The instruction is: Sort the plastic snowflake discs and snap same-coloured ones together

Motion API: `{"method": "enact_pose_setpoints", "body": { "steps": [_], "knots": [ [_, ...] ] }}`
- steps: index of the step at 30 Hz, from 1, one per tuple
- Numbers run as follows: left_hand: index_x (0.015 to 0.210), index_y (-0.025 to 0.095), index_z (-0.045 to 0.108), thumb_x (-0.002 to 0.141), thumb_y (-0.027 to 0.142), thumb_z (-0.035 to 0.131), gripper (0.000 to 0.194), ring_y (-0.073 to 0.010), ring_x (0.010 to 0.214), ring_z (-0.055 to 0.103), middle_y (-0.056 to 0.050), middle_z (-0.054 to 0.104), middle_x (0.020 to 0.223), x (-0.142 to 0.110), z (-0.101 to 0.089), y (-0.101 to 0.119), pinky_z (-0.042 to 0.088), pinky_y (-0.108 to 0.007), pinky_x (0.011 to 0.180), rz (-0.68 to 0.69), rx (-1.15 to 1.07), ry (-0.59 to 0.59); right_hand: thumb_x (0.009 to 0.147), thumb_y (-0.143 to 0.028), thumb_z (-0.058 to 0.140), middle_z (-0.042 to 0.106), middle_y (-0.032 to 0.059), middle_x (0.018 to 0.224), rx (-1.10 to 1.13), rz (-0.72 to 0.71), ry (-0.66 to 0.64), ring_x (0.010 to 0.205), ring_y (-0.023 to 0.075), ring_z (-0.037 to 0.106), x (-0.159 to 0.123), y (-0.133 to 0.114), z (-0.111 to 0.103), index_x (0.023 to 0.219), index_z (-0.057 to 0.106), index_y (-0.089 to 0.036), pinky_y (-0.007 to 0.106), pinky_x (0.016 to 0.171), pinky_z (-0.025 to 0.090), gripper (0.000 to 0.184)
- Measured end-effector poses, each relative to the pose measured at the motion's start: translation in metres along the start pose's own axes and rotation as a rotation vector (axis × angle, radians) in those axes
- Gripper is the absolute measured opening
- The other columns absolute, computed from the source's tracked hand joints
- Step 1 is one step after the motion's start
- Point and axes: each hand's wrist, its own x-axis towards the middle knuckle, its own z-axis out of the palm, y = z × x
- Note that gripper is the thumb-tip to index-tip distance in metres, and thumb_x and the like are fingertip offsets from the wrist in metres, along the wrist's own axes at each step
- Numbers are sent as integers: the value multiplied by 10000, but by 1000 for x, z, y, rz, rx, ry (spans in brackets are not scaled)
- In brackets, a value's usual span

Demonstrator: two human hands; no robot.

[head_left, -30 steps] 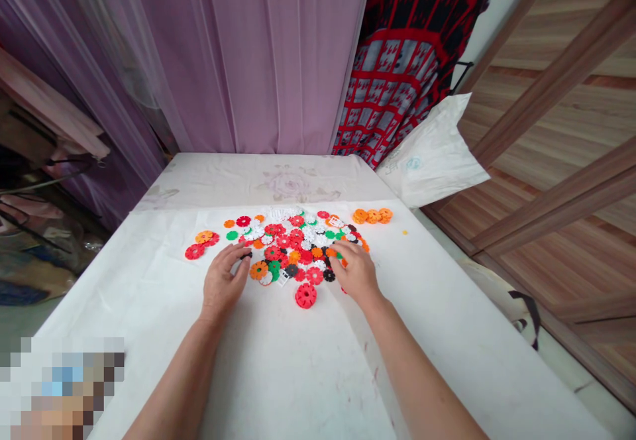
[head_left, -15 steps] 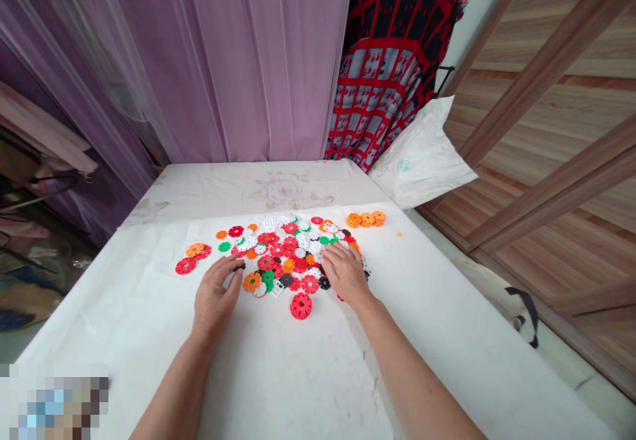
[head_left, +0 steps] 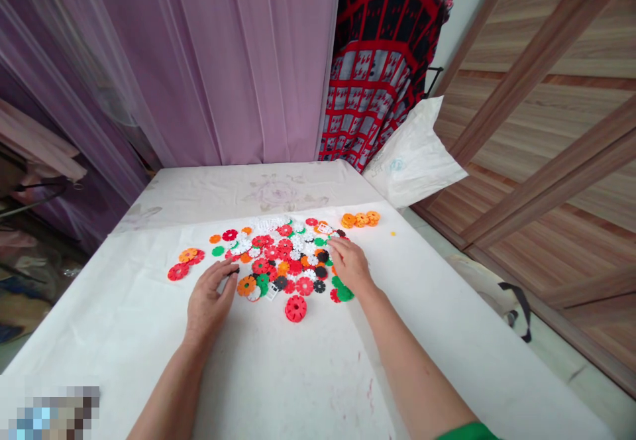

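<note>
A loose heap of notched plastic snowflake discs in red, white, green, orange and black spreads over the white tablecloth, with a red disc (head_left: 295,267) near its middle. At the left edge, my left hand (head_left: 212,295) pinches a dark piece, seemingly a black snowflake disc (head_left: 235,270), between thumb and fingertips. My right hand (head_left: 350,264) reaches over the heap's right side, fingers stretched forward and apart, with nothing visible in them. Green discs (head_left: 342,291) lie beside its wrist. Closer to me sits a stack of red discs (head_left: 296,309).
Several orange stacks (head_left: 361,219) stand at the back right, near a small yellow bit (head_left: 393,233). Red and orange discs (head_left: 185,264) lie off to the left. A white bag (head_left: 417,155) leans at the table's far right corner. Purple curtains (head_left: 248,62) hang behind.
My right hand has shifted over the heap's right side, uncovering green and black discs. My left hand stays at the left edge with the black disc. The view has turned slightly right.
</note>
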Motion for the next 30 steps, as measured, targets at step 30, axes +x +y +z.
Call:
{"method": "enact_pose_setpoints", "body": {
  "steps": [30],
  "knots": [
    [950,233,728,834,439,514,319,-261,1127,646,-81,731,1121,-2,6,-2,483,-472,1040,-113,-138,55,890,-115,458,730,30,1131,-185,-92,-321,1082,194,640,75,-13,25,1046,732,-252,327,1007,427,343]
  ]
}}
